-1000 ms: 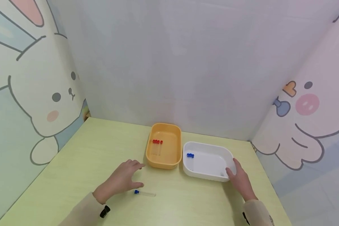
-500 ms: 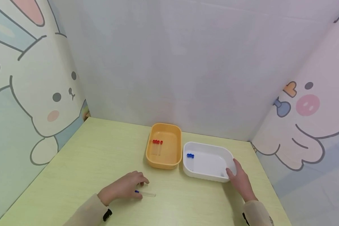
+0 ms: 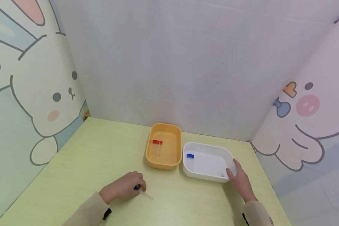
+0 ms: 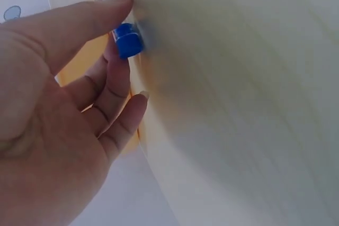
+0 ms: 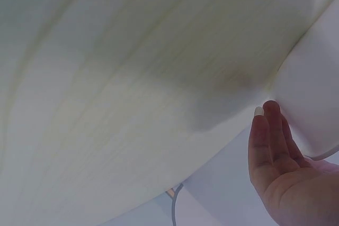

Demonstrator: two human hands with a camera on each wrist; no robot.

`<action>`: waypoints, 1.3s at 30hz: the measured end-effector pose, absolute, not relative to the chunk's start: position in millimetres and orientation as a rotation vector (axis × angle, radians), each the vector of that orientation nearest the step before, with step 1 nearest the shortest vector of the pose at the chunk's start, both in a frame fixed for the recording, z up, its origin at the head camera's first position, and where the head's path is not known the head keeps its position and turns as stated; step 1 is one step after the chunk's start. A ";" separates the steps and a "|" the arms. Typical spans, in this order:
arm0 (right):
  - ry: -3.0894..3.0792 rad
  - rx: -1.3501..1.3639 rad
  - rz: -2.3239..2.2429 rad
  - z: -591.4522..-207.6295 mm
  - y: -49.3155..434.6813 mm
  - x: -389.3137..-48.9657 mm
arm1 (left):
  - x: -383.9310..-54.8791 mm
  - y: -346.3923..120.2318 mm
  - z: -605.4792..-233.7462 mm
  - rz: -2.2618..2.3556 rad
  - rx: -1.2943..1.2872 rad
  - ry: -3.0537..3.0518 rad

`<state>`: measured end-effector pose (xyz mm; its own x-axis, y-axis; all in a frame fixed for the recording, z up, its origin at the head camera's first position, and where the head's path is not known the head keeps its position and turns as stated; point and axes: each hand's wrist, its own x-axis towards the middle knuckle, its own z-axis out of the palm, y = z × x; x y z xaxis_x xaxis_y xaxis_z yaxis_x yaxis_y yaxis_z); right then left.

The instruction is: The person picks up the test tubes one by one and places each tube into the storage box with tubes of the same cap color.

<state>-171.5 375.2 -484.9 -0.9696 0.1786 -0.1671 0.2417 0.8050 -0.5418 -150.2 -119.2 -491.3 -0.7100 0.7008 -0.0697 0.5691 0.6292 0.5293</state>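
Note:
My left hand (image 3: pixel 125 187) pinches a clear test tube (image 3: pixel 146 195) near its blue cap (image 4: pixel 128 41), between thumb and fingertips. The tube slants low over the table, its bare end pointing forward right. At the right, my right hand (image 3: pixel 241 182) holds the near right corner of a white tray (image 3: pixel 212 161), thumb at the rim and fingers along the outer wall. In the right wrist view those fingers (image 5: pixel 267 144) lie nearly straight beside the tray's side. Inside the white tray, several blue-capped tubes (image 3: pixel 190 156) lie side by side at the left end.
A yellow-orange tray (image 3: pixel 171 150) stands left of the white one, close against it. Several red-capped tubes (image 3: pixel 157 142) lie in it. Behind both trays, a pale curtain (image 3: pixel 169 78) rises at the back edge of the light yellow table (image 3: pixel 107 141); cartoon-printed sheets flank both sides.
My left hand has come down toward me onto the blue-capped tube and taken it between thumb and fingers; the tube has turned to a steeper slant. The right hand and both trays have stayed put.

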 end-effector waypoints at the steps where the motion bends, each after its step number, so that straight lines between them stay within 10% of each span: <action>1: 2.883 0.336 -0.887 -484.8 375.1 -171.5 | -151.0 -120.3 -491.2 0.700 1.031 2.592; 39: 2.860 0.340 -0.919 -483.7 375.6 -171.6 | -140.5 -109.0 -489.6 0.495 0.632 2.786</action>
